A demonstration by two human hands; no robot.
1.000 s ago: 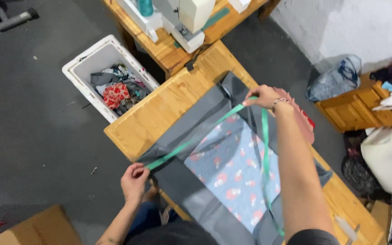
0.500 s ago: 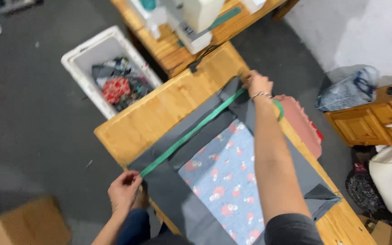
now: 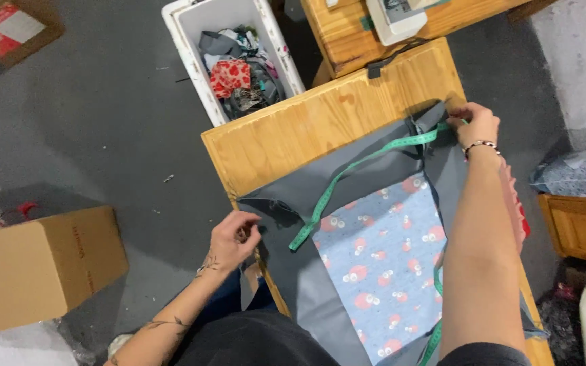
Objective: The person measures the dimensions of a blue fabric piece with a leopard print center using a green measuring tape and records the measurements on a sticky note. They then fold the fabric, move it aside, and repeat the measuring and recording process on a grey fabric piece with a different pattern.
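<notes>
Grey fabric (image 3: 347, 183) w/ blue patterned panel (image 3: 381, 271) lies flat on the wooden table (image 3: 272, 142). Left hand (image 3: 233, 238) pinches its near corner; right hand (image 3: 475, 124) pins the green tape measure (image 3: 347, 177) at the far corner. Tape's free end is slack, so the reading could skew, and 1 tug could ruck the cloth.

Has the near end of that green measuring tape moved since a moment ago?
Yes. The green measuring tape was pulled straight to the left hand at the grey fabric's corner; its near end now lies slack, further in on the fabric, away from that corner.
</notes>
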